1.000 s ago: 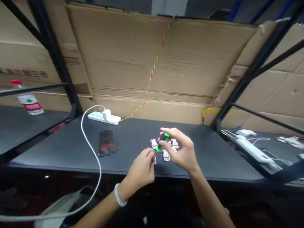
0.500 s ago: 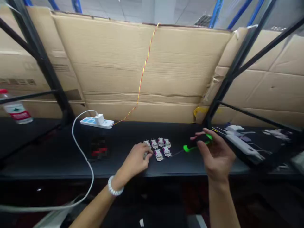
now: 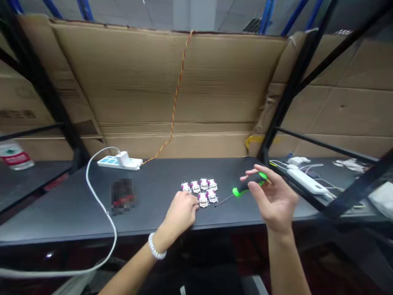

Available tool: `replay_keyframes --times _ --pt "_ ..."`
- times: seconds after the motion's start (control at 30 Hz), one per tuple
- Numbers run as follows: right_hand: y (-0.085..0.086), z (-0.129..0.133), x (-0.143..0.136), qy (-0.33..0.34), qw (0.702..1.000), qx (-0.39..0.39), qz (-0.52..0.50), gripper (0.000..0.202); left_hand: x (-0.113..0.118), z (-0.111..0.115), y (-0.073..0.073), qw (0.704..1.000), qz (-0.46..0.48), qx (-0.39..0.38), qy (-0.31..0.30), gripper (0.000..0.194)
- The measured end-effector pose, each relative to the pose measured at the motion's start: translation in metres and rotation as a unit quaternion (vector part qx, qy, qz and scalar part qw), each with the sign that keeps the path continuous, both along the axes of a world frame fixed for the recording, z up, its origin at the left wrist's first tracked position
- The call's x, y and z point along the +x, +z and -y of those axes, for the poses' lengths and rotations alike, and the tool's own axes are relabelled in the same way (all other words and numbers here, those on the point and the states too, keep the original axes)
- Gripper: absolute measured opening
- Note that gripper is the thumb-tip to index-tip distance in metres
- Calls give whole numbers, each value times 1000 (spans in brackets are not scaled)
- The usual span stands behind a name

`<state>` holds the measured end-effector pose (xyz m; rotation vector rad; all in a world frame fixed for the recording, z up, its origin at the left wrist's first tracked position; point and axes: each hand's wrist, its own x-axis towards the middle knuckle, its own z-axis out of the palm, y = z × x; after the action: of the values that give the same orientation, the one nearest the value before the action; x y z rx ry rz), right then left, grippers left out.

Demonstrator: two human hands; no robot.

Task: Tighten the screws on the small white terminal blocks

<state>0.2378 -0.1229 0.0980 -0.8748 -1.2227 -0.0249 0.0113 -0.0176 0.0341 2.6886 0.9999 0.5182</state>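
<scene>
My right hand [image 3: 276, 200] is closed around the handle of a screwdriver [image 3: 250, 184] with a black and bright green grip. Its thin shaft points down to the left, the tip close to a cluster of small white modules with purple parts [image 3: 211, 196]. My left hand [image 3: 181, 209] rests at the left front of the cluster, knuckles up and fingers curled. Its fingertips are beside the nearest white module [image 3: 203, 200]; whatever lies under them is hidden. Several more modules [image 3: 195, 187] sit close together in a back row.
A white power strip [image 3: 132, 164] with a plugged-in charger stands behind left; its white cable [image 3: 100, 198] loops over the front edge. A pixelated dark object [image 3: 123, 196] lies left. Cardboard [image 3: 138, 90] walls the back. Black metal posts [image 3: 284, 110] flank the dark shelf [image 3: 147, 219].
The view has shifted slightly. My left hand has rolled more palm-down beside the modules, covering the grey bit that showed between its fingers. My right hand still holds the screwdriver in nearly the same pose.
</scene>
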Motion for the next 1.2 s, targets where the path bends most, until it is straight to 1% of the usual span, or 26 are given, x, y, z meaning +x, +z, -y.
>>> replay_keyframes --times 0.3,0.5,0.67,0.77,0.87,1.0,1.07,1.2 --pt "-2 -1 -1 0 999 -23 24 35 1 -3 -2 1000 2 12 -19 26" --pt "-3 -1 1 1 999 -27 20 35 -5 6 0 995 -14 43 -87 26" --pt "-3 0 2 -5 999 -26 28 35 -8 15 -2 995 -38 59 -77 21" --pt "-2 0 2 -7 999 -29 29 35 -10 18 -7 993 -63 55 -86 23" --pt "-2 0 2 -4 999 -31 32 34 -10 19 -10 993 -61 45 -88 25" --pt "-3 -1 2 -7 998 -39 39 33 -3 17 -5 996 -40 36 -72 31" --pt "-5 -2 2 -4 998 -40 44 34 2 16 0 996 -48 36 -63 30" --pt "-6 -2 3 -3 998 -43 47 35 8 14 5 994 -71 30 -73 32"
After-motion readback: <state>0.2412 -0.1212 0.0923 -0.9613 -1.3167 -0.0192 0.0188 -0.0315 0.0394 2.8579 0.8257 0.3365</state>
